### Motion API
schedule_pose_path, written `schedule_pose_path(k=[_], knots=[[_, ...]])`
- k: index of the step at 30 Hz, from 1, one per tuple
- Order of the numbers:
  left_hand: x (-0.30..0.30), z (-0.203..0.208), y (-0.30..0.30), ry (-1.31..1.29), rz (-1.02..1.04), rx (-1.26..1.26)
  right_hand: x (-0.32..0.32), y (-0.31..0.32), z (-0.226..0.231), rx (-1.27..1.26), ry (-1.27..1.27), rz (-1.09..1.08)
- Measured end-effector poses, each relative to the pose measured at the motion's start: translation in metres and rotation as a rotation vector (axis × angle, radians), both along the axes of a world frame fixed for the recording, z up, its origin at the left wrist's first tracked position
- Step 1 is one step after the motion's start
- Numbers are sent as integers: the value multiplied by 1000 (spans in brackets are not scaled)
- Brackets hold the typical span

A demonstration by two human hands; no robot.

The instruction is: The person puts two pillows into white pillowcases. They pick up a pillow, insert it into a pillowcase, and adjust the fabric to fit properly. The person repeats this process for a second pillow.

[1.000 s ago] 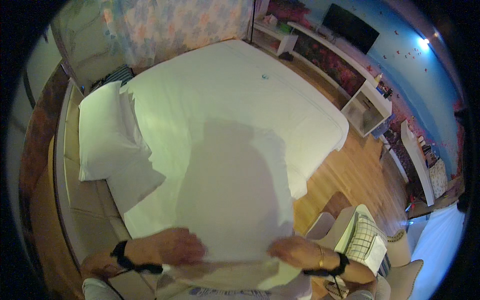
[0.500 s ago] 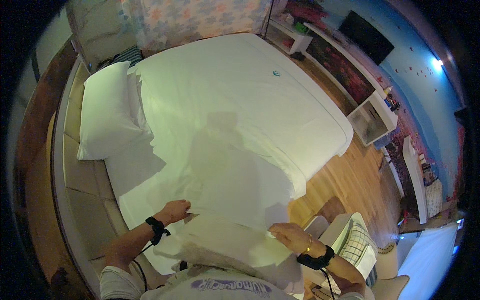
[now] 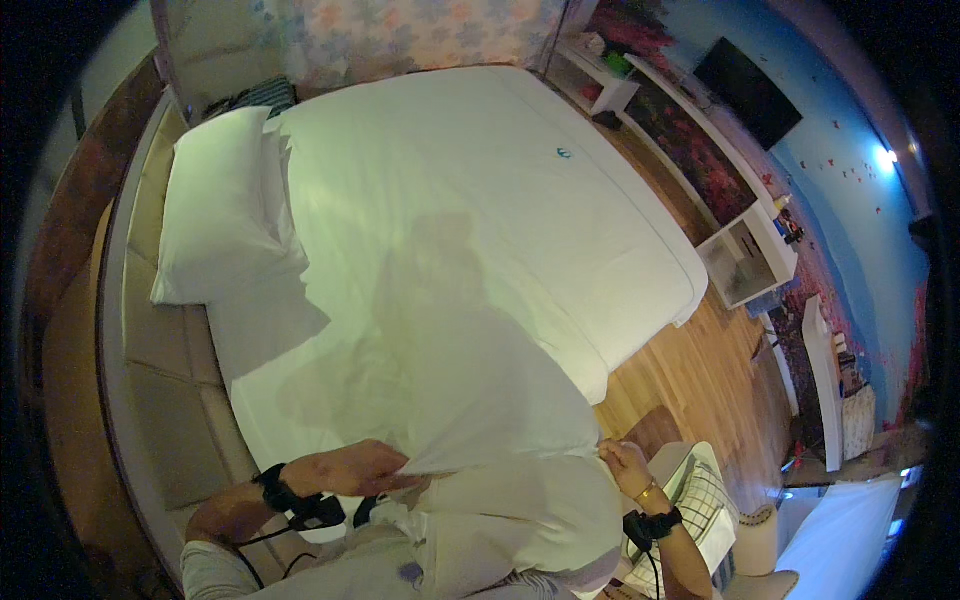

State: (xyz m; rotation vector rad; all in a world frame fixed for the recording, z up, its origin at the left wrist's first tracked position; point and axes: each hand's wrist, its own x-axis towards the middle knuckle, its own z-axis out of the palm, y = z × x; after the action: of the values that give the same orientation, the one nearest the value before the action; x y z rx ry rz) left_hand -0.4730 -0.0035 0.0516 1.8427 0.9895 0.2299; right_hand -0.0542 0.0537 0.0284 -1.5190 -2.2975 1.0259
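Observation:
A white duvet (image 3: 480, 190) covers most of the bed, and my shadow falls across it. Its near edge is drawn up in front of my body. At that edge, my left hand (image 3: 350, 468) has the fabric pinched between thumb and fingers. Farther right, my right hand (image 3: 625, 468) is closed round another part of the same edge, by the bed's near right corner. Between the hands the duvet stretches in a shallow fold, and more white cloth bunches below it. Both wrists carry black straps with cables.
A white pillow (image 3: 215, 215) lies against the padded headboard (image 3: 165, 340). Close by my right arm stands an armchair with a checked cushion (image 3: 700, 500). Wooden floor (image 3: 680, 370) runs between the bed and the white wall cabinet (image 3: 750, 255). A small teal item (image 3: 564, 153) rests on the duvet.
My right hand has moved right and its fingers have closed tighter on the duvet edge. My left hand has come nearer my body. The edge between them now looks straighter.

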Motion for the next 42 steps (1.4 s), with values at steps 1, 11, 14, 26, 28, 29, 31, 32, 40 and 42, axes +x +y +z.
schedule_pose_path(k=[1, 11, 14, 26, 28, 29, 31, 32, 40, 42], knots=[[1, 2, 0, 3, 104, -89, 0, 3, -2, -68, -53, -78], [35, 31, 24, -317, 164, 209, -32, 20, 41, -97, 108, 48], [49, 22, 27, -393, 240, 198, -42, 1, 68, -163, 216, 183], [90, -28, 47, -308, 241, 207, -71, -77, 74, 332, -135, 290], [110, -30, 48, -373, 177, 250, -69, -71, 44, 282, -124, 36], [120, -28, 46, -437, 150, 267, -65, -69, 34, 246, -94, -55], [128, -17, 47, -402, 51, 150, -51, -72, 26, 302, -60, -272], [131, -7, 47, -505, 64, 224, -40, -75, 31, 380, -6, -315], [133, 30, 76, -557, 121, 228, -18, -82, 73, 441, 356, -740], [128, 8, 86, -486, 267, 457, -29, -73, 75, 439, 335, -736]])
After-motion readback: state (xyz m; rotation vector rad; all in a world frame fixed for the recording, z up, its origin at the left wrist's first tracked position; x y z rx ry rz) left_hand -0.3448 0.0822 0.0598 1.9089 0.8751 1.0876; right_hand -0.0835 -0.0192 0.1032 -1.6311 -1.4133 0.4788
